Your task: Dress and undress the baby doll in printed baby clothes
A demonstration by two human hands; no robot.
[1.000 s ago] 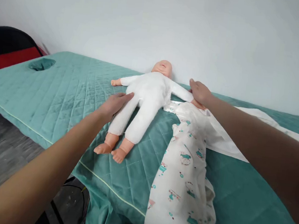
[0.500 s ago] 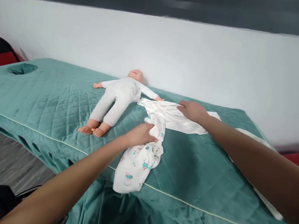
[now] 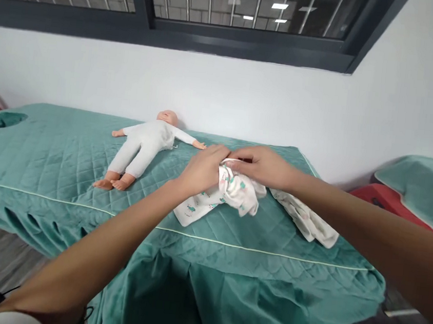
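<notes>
A white baby garment with small green and pink prints (image 3: 240, 190) is bunched up between my hands, with one flatter part lying on the bed. My left hand (image 3: 206, 168) grips its left upper side, fingers curled and partly hidden. My right hand (image 3: 260, 165) is closed on the top edge, thumb toward the left hand, the two hands almost touching. Past my left hand, a baby doll (image 3: 145, 136) in a white suit lies on its back, arms spread and feet bare. Another crumpled whitish cloth (image 3: 307, 220) lies under my right forearm.
The bed (image 3: 57, 161) has a green quilted cover, with a face hole (image 3: 4, 119) at its left end. A white wall (image 3: 247, 93) with a barred window rises behind it. At right stand a red object (image 3: 394, 201) and another green-covered surface (image 3: 430, 189).
My hands have come together, and the spread garment is now gathered between them. The view has shifted right and up, showing more of the window and the bed's right end.
</notes>
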